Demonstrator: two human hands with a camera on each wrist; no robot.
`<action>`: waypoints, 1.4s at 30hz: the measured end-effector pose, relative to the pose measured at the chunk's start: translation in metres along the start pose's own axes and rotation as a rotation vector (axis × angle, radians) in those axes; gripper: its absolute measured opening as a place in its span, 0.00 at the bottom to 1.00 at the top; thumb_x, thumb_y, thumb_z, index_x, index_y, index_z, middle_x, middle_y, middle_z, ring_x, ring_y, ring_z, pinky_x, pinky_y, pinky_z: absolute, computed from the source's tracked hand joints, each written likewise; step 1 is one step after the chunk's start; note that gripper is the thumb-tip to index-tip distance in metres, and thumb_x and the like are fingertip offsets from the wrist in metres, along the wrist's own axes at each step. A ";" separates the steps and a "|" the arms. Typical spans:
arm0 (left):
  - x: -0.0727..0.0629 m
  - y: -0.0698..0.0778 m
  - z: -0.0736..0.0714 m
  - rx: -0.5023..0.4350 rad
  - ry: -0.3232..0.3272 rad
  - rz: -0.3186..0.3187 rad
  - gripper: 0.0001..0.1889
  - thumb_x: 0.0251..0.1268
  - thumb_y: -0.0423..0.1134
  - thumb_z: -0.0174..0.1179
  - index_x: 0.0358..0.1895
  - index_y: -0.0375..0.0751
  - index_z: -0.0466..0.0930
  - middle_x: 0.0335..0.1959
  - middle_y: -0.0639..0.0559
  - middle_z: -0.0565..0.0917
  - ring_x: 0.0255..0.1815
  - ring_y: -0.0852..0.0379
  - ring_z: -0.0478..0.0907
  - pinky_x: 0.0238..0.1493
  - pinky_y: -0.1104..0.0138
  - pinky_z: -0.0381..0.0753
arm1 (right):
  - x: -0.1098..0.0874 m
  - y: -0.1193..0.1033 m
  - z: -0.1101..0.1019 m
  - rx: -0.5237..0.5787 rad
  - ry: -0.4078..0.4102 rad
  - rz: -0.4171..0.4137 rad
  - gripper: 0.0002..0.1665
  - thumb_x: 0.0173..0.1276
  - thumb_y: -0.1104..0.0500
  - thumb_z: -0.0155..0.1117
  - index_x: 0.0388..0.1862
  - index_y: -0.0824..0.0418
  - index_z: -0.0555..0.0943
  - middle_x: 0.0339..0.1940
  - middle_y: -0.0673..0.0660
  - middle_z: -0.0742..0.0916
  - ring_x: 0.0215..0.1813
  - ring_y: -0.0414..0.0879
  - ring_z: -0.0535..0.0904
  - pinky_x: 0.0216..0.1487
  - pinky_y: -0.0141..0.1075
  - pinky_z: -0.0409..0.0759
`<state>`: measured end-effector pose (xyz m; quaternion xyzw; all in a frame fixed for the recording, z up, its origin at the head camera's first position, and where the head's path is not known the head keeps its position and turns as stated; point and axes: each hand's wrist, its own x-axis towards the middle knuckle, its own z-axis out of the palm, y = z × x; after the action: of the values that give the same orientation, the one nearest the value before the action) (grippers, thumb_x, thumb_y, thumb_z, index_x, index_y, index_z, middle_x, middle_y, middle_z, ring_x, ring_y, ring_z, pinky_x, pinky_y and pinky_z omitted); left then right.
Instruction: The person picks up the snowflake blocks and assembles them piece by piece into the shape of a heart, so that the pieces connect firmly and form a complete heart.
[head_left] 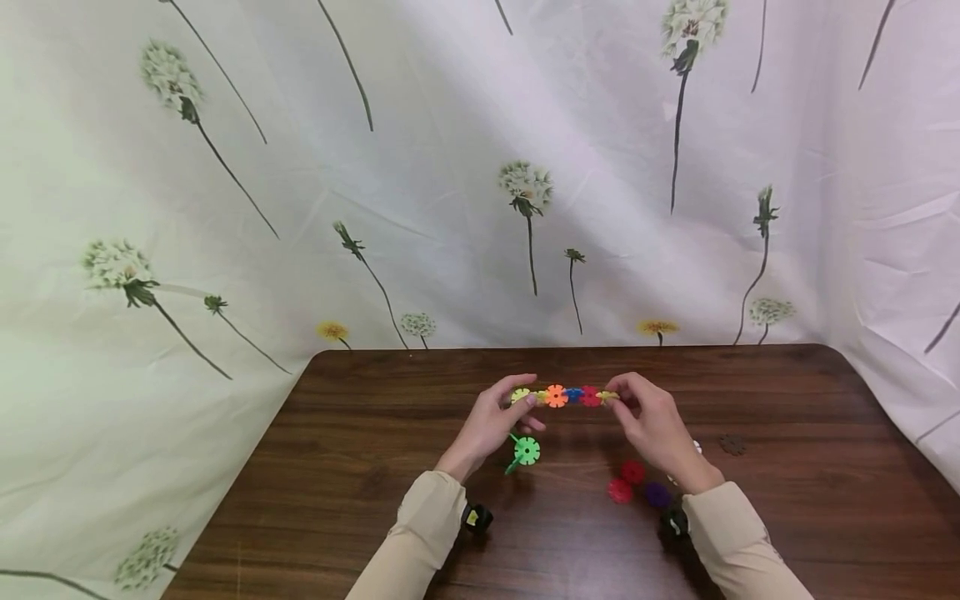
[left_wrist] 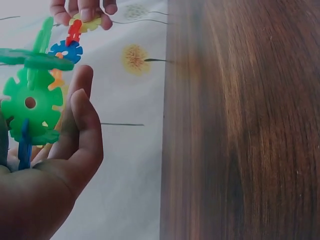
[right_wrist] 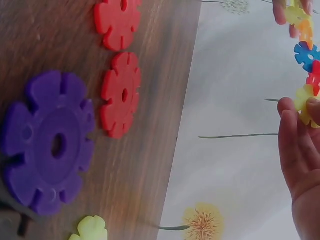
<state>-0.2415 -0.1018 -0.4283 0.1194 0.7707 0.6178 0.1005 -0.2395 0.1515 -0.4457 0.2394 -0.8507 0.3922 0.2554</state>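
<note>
Both hands hold up a row of interlocking notched plastic discs above the table. My left hand (head_left: 483,425) grips the left end at a pale yellow disc (head_left: 520,397). From there the row runs through an orange disc (head_left: 556,396), a blue disc (head_left: 573,395) and a red disc (head_left: 591,396). At the right end, my right hand (head_left: 658,427) pinches a yellow disc (head_left: 607,397) between thumb and fingers. Green discs (head_left: 527,451), slotted together at angles, show just below the left hand; whether they join the row cannot be told. The left wrist view shows them before the palm.
Two loose red discs (head_left: 620,491) and a purple disc (head_left: 658,495) lie on the brown wooden table (head_left: 337,475) near the right wrist. Farther right is a brown disc (head_left: 732,444). A white piece (head_left: 697,447) is partly hidden by the right hand. Behind hangs a dandelion-print cloth (head_left: 450,208).
</note>
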 end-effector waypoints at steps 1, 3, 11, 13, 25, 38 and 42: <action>0.000 0.000 0.000 0.002 -0.005 -0.004 0.21 0.73 0.45 0.52 0.67 0.49 0.69 0.47 0.40 0.83 0.40 0.41 0.86 0.43 0.61 0.85 | 0.000 0.000 0.000 0.001 -0.001 0.005 0.15 0.56 0.72 0.70 0.39 0.59 0.78 0.31 0.50 0.83 0.31 0.36 0.76 0.30 0.29 0.81; -0.001 -0.001 0.000 -0.001 -0.019 -0.013 0.22 0.74 0.45 0.51 0.68 0.47 0.67 0.50 0.36 0.82 0.40 0.46 0.86 0.44 0.61 0.84 | 0.000 0.001 0.000 0.002 -0.002 0.012 0.15 0.57 0.72 0.70 0.40 0.59 0.78 0.31 0.50 0.84 0.32 0.36 0.77 0.31 0.30 0.81; -0.001 -0.004 0.001 -0.028 -0.031 -0.026 0.22 0.76 0.43 0.47 0.67 0.37 0.66 0.47 0.27 0.81 0.41 0.46 0.86 0.47 0.60 0.84 | -0.001 0.006 0.002 0.031 -0.038 0.059 0.17 0.58 0.69 0.70 0.46 0.62 0.78 0.36 0.53 0.86 0.35 0.41 0.82 0.35 0.33 0.83; -0.001 -0.005 0.002 -0.040 -0.015 -0.020 0.21 0.77 0.42 0.47 0.66 0.37 0.66 0.46 0.26 0.81 0.42 0.43 0.86 0.47 0.58 0.84 | -0.002 0.009 0.002 0.052 -0.063 0.081 0.19 0.59 0.68 0.69 0.49 0.64 0.77 0.39 0.56 0.86 0.38 0.43 0.83 0.38 0.36 0.84; -0.005 -0.012 0.005 -0.176 0.089 -0.048 0.20 0.78 0.42 0.44 0.64 0.36 0.57 0.45 0.27 0.82 0.39 0.48 0.86 0.44 0.61 0.85 | -0.013 0.028 -0.016 0.052 -0.393 0.208 0.14 0.62 0.59 0.70 0.46 0.59 0.79 0.39 0.52 0.85 0.40 0.41 0.79 0.41 0.34 0.78; -0.001 -0.019 0.013 -0.262 0.181 -0.116 0.20 0.76 0.45 0.49 0.61 0.40 0.58 0.42 0.37 0.85 0.34 0.61 0.83 0.38 0.66 0.83 | -0.022 0.032 -0.026 0.038 -0.770 0.203 0.18 0.44 0.62 0.79 0.34 0.58 0.81 0.32 0.48 0.82 0.38 0.39 0.74 0.38 0.31 0.73; 0.000 -0.019 0.016 -0.309 0.197 -0.120 0.19 0.75 0.44 0.50 0.60 0.41 0.57 0.39 0.40 0.86 0.34 0.59 0.83 0.37 0.66 0.83 | -0.022 0.032 -0.024 0.017 -0.776 0.243 0.17 0.44 0.63 0.78 0.31 0.57 0.80 0.30 0.49 0.81 0.35 0.40 0.73 0.36 0.31 0.72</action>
<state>-0.2384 -0.0912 -0.4507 -0.0048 0.6786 0.7303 0.0784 -0.2364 0.1936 -0.4639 0.2693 -0.9027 0.3074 -0.1347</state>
